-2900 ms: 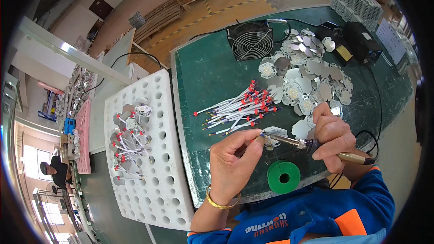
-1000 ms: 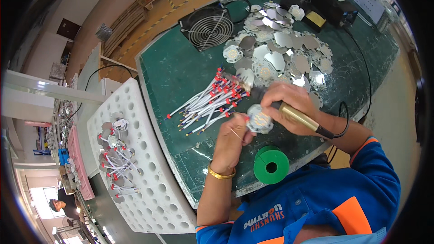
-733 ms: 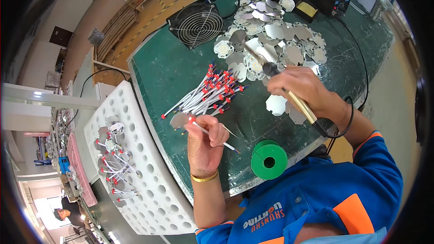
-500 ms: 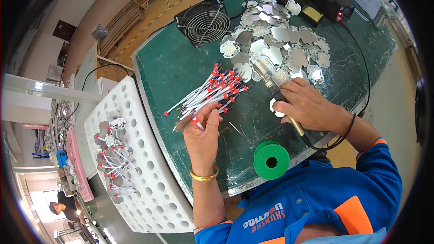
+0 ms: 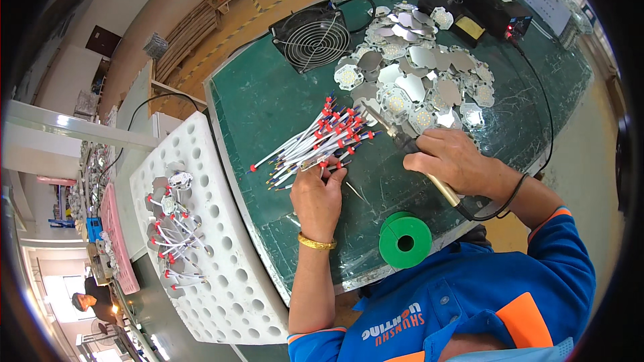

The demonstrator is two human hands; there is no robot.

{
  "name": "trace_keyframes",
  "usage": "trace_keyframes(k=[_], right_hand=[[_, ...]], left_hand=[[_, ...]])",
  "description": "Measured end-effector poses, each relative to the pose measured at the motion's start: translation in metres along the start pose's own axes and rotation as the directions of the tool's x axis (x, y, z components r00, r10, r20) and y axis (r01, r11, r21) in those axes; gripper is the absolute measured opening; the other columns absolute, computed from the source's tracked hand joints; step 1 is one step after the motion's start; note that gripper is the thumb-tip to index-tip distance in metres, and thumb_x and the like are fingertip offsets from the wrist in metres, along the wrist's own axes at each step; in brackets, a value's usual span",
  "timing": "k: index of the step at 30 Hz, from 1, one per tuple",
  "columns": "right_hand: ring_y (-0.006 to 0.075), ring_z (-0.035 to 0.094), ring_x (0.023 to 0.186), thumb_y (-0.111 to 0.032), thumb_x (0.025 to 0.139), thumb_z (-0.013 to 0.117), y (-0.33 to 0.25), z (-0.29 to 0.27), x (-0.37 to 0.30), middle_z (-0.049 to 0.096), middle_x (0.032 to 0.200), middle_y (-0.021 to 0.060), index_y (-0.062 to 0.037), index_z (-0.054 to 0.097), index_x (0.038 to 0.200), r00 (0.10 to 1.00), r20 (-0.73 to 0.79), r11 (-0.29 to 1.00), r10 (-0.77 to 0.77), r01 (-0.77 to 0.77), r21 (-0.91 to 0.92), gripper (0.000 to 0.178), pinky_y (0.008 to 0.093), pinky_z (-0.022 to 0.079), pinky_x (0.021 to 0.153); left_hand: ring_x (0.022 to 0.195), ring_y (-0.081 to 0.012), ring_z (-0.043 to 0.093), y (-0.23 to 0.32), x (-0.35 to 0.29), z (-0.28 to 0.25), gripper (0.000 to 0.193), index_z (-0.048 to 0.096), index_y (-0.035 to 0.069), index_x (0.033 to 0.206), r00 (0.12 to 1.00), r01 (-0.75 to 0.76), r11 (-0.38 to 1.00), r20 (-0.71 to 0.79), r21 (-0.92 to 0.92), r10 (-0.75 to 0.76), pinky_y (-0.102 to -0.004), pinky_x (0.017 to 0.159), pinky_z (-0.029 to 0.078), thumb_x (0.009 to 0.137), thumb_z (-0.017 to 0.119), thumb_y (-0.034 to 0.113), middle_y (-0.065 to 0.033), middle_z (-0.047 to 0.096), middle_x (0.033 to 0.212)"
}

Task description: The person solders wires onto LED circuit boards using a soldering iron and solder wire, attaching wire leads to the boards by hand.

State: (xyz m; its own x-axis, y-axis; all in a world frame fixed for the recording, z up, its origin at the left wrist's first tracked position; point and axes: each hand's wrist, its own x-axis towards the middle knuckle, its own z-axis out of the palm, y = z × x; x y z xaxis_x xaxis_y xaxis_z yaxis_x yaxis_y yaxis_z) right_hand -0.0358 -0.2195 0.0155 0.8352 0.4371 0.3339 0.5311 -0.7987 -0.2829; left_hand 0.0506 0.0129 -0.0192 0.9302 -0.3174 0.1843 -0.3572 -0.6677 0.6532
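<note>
My right hand (image 5: 449, 164) is wrapped round a soldering iron (image 5: 441, 188), whose metal tip end points up and left toward the pile of boards. My left hand (image 5: 318, 198) is at the near side of a bundle of white wires (image 5: 305, 144) with red collars. Its thumb and fingers are pinched on a wire with a red collar, partly hidden by the hand. Past the bundle lies a heap of round LED boards (image 5: 396, 100), some face up, others showing plain silver backs. A thin loose wire (image 5: 355, 191) lies right of my left hand.
A green solder spool (image 5: 405, 240) stands near the front edge. A black fan (image 5: 312, 40) and a black soldering station (image 5: 496, 7) sit at the back. Left of the table, a white foam tray (image 5: 225, 241) with holes bears wired boards. A person (image 5: 97, 298) is far left.
My left hand has moved right and its fingers have closed in at the wires. The soldering iron has tilted and its tip now reaches further left. The view has shifted slightly.
</note>
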Motion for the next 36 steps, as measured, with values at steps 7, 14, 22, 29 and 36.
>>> trace_keyframes(k=[7,14,22,29,36], right_hand=[[0.025,0.051,0.065,-0.002,0.069,0.059,-0.006,-0.003,0.026,0.046,0.07,0.0066,-0.0094,0.049,0.097,0.947,-0.318,0.965,0.03,0.056,0.257,0.03,0.0366,0.04,0.054],[0.0259,0.05,0.065,0.002,0.062,0.065,-0.013,0.007,0.042,0.05,0.071,0.0072,-0.0094,0.055,0.096,0.826,-0.56,0.927,-0.058,0.253,0.277,0.037,0.0348,0.042,0.056],[0.0256,0.055,0.074,-0.009,0.064,0.064,-0.016,0.008,0.05,0.055,0.075,0.0068,-0.0113,0.057,0.092,0.843,-0.498,0.938,-0.204,0.315,0.149,0.029,0.0338,0.046,0.061],[0.0257,0.056,0.075,-0.01,0.063,0.063,-0.015,0.018,0.051,0.055,0.076,0.0083,-0.0101,0.057,0.087,0.84,-0.429,0.92,-0.331,0.389,0.053,0.025,0.0344,0.046,0.063],[0.0285,0.057,0.075,-0.006,0.065,0.07,-0.02,0.022,0.047,0.06,0.085,0.0136,-0.0075,0.049,0.095,0.858,-0.51,0.933,0.059,0.135,0.334,0.037,0.0378,0.047,0.066]], left_hand=[[0.065,-0.0225,0.058,0.012,-0.004,-0.013,0.015,0.06,0.0,0.091,0.985,-0.163,0.967,-0.089,-0.195,0.148,-0.0288,0.062,0.046,0.077,0.064,0.0,-0.0107,0.061,0.078],[0.048,-0.004,0.029,0.026,-0.007,-0.034,0.026,0.047,0.005,0.104,0.827,0.559,-0.246,0.555,-0.792,0.094,-0.0188,0.044,0.026,0.095,0.044,0.029,0.002,0.044,0.066],[0.058,-0.0075,0.04,0.029,-0.013,-0.016,0.024,0.055,0.007,0.101,0.781,0.606,-0.136,0.618,-0.784,-0.09,-0.0206,0.051,0.032,0.085,0.063,0.023,0.0017,0.053,0.07],[0.053,-0.0046,0.045,0.013,-0.019,-0.002,0.005,0.059,0.006,0.089,0.762,0.628,-0.148,0.642,-0.764,-0.081,-0.0194,0.049,0.036,0.087,0.057,0.011,-0.0014,0.059,0.069],[0.051,-0.0031,0.044,0.024,-0.018,0.001,0.003,0.06,0.006,0.086,0.824,0.522,-0.113,0.534,-0.846,-0.188,-0.0179,0.047,0.033,0.085,0.058,0.009,-0.0003,0.06,0.07]])
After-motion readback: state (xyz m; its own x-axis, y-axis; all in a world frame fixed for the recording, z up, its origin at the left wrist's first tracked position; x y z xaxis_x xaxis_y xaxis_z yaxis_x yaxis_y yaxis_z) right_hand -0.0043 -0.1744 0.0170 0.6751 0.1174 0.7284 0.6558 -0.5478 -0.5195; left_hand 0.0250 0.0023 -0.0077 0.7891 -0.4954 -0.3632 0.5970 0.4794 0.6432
